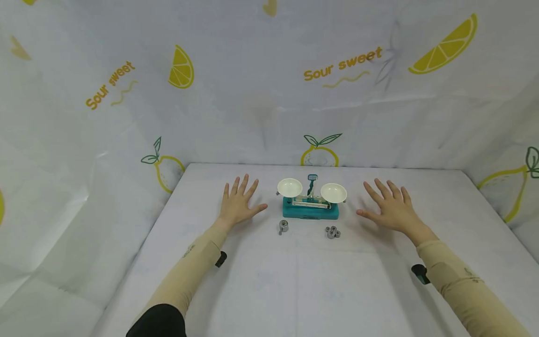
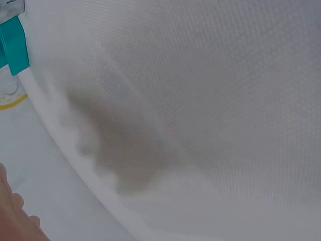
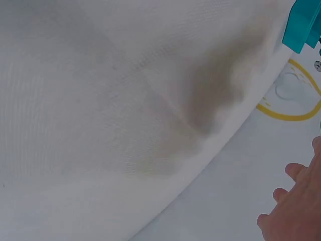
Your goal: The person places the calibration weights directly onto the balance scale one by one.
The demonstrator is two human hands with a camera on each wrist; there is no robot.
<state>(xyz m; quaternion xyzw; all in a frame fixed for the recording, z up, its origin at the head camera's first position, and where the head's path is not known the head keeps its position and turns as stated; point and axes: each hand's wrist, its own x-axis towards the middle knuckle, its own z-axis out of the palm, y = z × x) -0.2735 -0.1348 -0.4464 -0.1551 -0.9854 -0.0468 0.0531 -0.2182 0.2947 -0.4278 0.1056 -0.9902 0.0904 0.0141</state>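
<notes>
A small balance scale (image 1: 310,210) with a teal base and two white pans stands toward the back of the table. Its left pan (image 1: 289,187) sits slightly higher in the head view than its right pan (image 1: 334,193). My left hand (image 1: 236,206), fingers spread, is to the left of the scale and holds nothing. On the other side, my right hand (image 1: 391,208) is likewise spread and bare. In front of the base lie metal weights: a larger one (image 1: 284,226) with a tiny one beside it, and a cluster (image 1: 332,232) of several to the right.
White cloth covers the table (image 1: 261,290). Behind it hangs a white curtain (image 1: 244,117) printed with lemons and lettering. A corner of the teal base (image 2: 16,45) shows in the left wrist view, and again as a teal edge (image 3: 301,25) in the right wrist view.
</notes>
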